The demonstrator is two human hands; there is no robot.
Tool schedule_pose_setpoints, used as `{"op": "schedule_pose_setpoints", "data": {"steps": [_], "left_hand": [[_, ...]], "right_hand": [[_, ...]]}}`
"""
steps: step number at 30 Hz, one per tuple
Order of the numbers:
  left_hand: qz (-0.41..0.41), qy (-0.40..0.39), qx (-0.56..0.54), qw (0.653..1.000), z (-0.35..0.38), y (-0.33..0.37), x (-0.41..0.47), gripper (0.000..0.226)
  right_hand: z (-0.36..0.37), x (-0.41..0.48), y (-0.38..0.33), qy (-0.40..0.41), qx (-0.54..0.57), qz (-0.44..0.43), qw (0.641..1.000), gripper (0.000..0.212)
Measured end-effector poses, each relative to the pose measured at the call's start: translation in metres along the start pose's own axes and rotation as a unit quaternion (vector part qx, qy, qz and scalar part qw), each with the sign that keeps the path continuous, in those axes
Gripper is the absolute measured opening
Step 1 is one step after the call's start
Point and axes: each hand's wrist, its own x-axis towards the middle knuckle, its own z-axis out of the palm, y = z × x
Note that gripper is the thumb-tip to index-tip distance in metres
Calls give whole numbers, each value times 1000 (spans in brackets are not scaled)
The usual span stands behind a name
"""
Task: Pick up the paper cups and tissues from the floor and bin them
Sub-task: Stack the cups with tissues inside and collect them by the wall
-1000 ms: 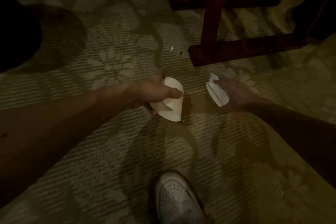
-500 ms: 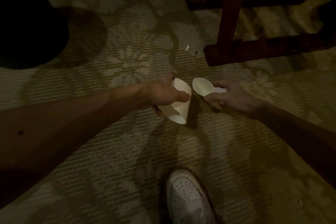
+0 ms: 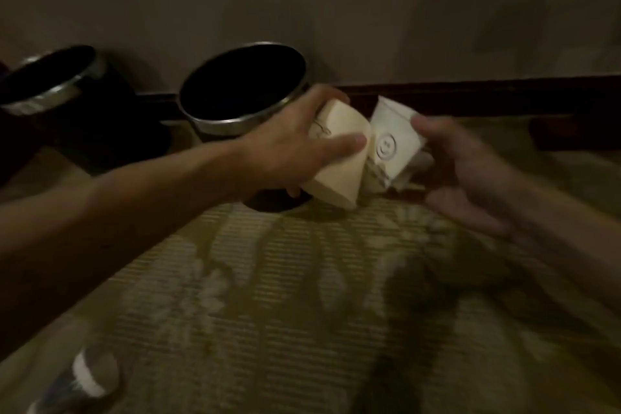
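My left hand (image 3: 299, 144) grips a cream paper cup (image 3: 336, 175), tilted with its mouth down and right. My right hand (image 3: 467, 175) holds a white paper cup (image 3: 389, 138) with a smiley mark, and a crumpled tissue (image 3: 420, 165) shows between that cup and my palm. The two cups touch each other, held above the carpet. A round black bin (image 3: 242, 124) with a metal rim stands just left of and behind my left hand, its mouth dark and open.
A second black bin (image 3: 50, 94) with a metal rim stands further left against the wall. A dark skirting board (image 3: 487, 94) runs along the wall base. Patterned carpet (image 3: 285, 296) fills the foreground. A blurred white-tipped object (image 3: 87, 376) lies at bottom left.
The view has swung from the chair legs to the wall with the bins. Both hands have lifted their cups off the carpet and brought them together near the bin.
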Motion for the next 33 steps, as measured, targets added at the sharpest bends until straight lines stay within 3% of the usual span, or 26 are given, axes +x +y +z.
{"op": "schedule_pose_setpoints", "data": {"steps": [5,9,13,17,20,23,27,33], "left_hand": [[44,176,-16,983,-75,-5,13,46],[61,233,-23,970,-96,-29,43,50],[41,216,-10,976,-95,-66,71,58],[38,185,-1,982,-93,-95,86,60],[36,153,71,985,-99,-99,90,63],[42,146,140,978,-107,-97,83,50],[35,161,149,975,-108,-95,56,40],[27,241,176,954,-102,-95,2,25]], "right_hand": [[74,72,-52,-72,-145,-98,982,29],[108,121,-48,-25,-262,-171,949,25],[113,166,-21,12,-443,-214,871,57],[108,183,2,23,-589,-176,788,79],[103,185,5,15,-605,-195,772,95],[101,186,4,30,-632,-171,755,102],[99,174,1,35,-606,-177,775,89],[104,132,31,35,-524,-360,771,43]]}}
